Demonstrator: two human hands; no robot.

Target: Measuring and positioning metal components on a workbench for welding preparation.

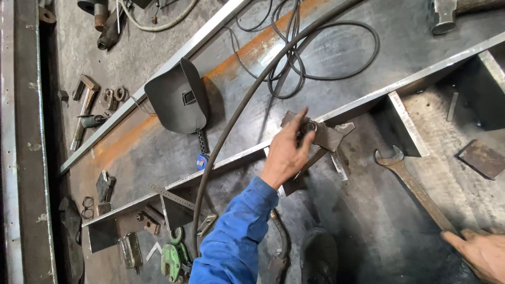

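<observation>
Rusty steel plate (326, 135) sits clamped on the beam flange (368, 102) with the left hand (286, 152) pinching a nut (309, 128) on top of it, while the right hand (481, 252) grasps the handle of a big rusty wrench (415, 189) lying on the floor, a welding mask (179, 97) nearby.

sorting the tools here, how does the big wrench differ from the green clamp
The wrench is long, slim and rusty brown, with its handle end in the right hand. The green clamp is short, chunky and painted, and no hand touches it. The wrench lies right of the left hand, the clamp near the bottom edge. Both rest on steel surfaces.
</observation>
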